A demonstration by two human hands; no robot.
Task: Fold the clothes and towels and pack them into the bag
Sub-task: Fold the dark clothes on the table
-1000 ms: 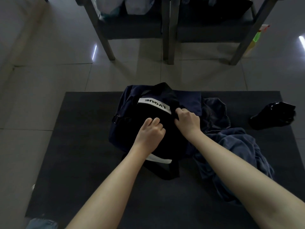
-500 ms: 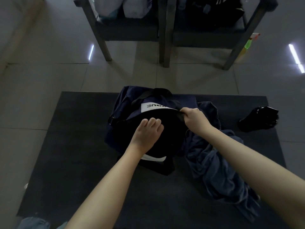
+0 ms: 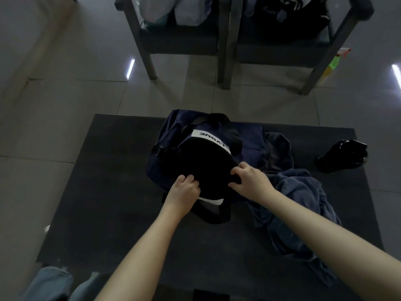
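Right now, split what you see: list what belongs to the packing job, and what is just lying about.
Job: bag, gripped at its opening by left hand and right hand; blue garment beside it.
Lying about: black glossy item on the mat; two chairs; spray bottle.

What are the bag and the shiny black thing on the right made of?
Bag: likely woven synthetic fabric, matte navy, creasing softly, with a white printed label. Black thing: probably thin plastic film, glossy, with crumpled highlights; too dark to be sure.
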